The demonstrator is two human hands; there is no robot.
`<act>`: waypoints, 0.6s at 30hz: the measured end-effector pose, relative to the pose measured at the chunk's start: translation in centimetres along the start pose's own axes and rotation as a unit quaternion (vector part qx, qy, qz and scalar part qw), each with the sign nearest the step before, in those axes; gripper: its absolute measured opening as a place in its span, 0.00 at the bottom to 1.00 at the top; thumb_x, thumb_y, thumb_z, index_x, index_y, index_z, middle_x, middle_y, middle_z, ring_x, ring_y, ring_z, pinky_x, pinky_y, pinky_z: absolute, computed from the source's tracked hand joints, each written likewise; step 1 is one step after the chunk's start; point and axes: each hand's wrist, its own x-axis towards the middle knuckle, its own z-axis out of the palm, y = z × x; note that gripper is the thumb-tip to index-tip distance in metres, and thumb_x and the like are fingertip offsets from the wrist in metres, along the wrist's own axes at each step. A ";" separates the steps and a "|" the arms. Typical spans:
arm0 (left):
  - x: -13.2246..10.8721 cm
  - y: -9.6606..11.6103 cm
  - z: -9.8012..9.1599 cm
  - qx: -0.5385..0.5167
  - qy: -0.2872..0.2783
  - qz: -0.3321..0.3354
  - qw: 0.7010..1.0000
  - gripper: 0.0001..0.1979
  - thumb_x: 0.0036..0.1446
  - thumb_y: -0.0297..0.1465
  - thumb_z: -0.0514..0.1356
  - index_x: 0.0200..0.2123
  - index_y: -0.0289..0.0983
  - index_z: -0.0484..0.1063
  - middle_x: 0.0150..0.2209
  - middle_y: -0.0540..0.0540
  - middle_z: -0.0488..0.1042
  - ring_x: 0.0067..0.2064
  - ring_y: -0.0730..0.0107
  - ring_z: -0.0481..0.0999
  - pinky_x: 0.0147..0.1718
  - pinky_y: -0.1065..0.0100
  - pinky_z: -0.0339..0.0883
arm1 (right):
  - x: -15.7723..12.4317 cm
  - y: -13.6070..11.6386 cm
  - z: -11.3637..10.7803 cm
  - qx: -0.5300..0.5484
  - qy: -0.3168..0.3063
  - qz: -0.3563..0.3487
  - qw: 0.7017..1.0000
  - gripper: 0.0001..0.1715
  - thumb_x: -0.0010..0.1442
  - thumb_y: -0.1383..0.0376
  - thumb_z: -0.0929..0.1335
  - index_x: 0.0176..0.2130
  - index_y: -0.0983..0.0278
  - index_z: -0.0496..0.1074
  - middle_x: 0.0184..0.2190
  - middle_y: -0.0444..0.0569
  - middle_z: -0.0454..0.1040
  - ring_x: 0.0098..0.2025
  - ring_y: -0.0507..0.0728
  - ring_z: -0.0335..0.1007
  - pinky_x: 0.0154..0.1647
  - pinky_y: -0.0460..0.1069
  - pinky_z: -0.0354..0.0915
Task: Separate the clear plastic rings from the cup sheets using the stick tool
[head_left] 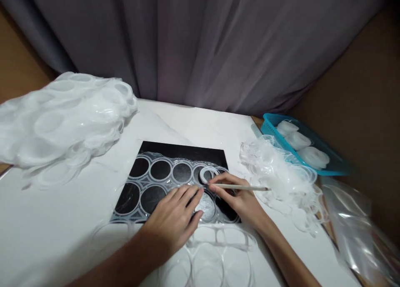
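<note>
My left hand lies flat with its fingers stretched out, pressing on a clear plastic sheet patterned with rows of whitish rings. Under the sheet is a black rectangular mat. Between the fingertips of my right hand is a thin pale stick, its long end pointing right. A loose white ring stands tilted at the stick's tip, above the upper row of the sheet. Whether my fingers also touch that ring, I cannot tell.
On the left of the white table a big heap of ringed plastic sheets is piled. At the right lie tangled clear scraps, a blue basket holding stacked white rings, and clear plastic bags. A grey curtain hangs behind.
</note>
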 end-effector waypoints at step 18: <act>0.2 0.9 -0.8 0.016 0.065 -0.012 0.998 0.21 0.70 0.31 0.55 0.63 0.29 0.70 0.57 0.40 0.79 0.55 0.54 0.78 0.56 0.54 0.70 | 3.5 1.1 -0.4 -0.167 0.074 -0.227 0.957 0.24 0.71 0.71 0.65 0.61 0.54 0.77 0.59 0.48 0.80 0.57 0.61 0.80 0.56 0.59 0.76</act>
